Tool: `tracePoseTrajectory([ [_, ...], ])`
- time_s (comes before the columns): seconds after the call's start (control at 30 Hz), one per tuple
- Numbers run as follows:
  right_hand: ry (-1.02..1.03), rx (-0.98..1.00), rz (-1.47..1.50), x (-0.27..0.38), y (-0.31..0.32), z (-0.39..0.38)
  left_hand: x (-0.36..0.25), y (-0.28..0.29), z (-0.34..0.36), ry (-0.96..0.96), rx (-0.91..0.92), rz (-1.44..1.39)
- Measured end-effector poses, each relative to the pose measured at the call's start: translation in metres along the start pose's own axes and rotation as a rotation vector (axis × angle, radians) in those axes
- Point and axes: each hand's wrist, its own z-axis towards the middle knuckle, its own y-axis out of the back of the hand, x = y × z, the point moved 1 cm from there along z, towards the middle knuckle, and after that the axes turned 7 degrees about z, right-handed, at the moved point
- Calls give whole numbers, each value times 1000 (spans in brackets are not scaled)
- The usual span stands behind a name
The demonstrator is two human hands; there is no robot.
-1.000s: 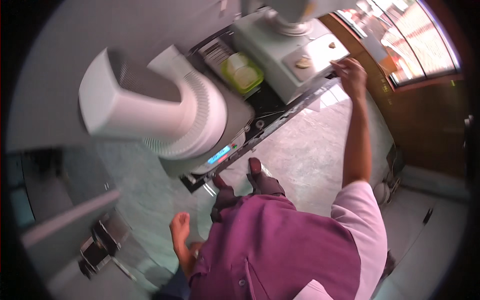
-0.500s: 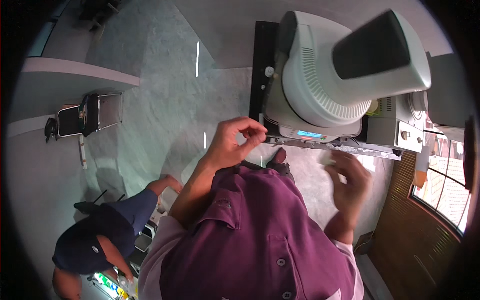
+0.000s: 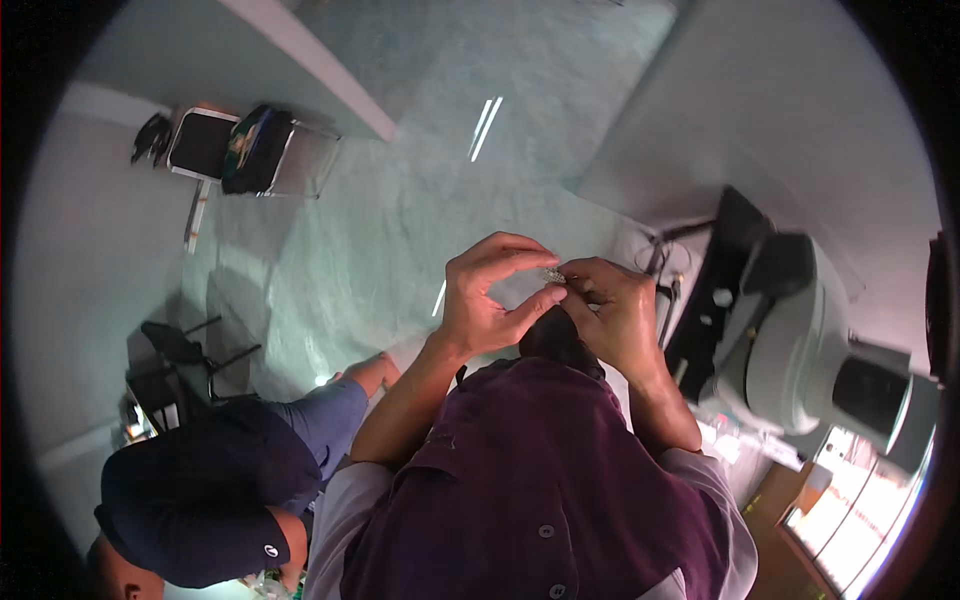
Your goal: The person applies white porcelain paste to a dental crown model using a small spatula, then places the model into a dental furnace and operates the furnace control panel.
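Observation:
In front of my purple-shirted chest, both hands meet at a small shiny, pale metallic piece (image 3: 554, 274); its exact kind is too small to make out. My left hand (image 3: 485, 295) curves into a ring, with thumb and index fingertips closing on the piece from the left. From the right, my right hand (image 3: 618, 308) pinches the same piece, its fingers bent and close together. Part of the piece is covered by the fingertips.
A large white and dark machine (image 3: 780, 350) stands on a black-edged bench to the right. At the lower left a co-worker in dark clothes (image 3: 200, 490) bends over. A chair (image 3: 180, 340) stands behind them, and another chair with a bag (image 3: 258, 150) is at the far left.
My view has turned, so the machine sits farther right. My right hand has come over to my left hand, and both now meet at the small shiny piece.

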Motion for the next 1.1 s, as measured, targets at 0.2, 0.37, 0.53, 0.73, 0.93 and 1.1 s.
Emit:
tracePoseTrajectory([
  [0.2, 111, 185, 22, 8, -125, 134, 97, 110, 26, 197, -233, 24],
  [0.37, 189, 406, 100, 24, -257, 260, 182, 229, 46, 341, -453, 31],
  [0.53, 164, 704, 184, 71, -409, 383, 249, 368, 60, 480, -684, 62],
  [0.73, 227, 1042, 150, 121, -608, 465, 317, 524, 30, 450, -1020, 103],
  [0.93, 331, 1095, 109, 150, -806, 463, 378, 674, -57, 712, -1064, 150],
  [1.1, 110, 1221, 237, 187, -974, 449, 388, 817, -130, 801, -1103, 458],
])
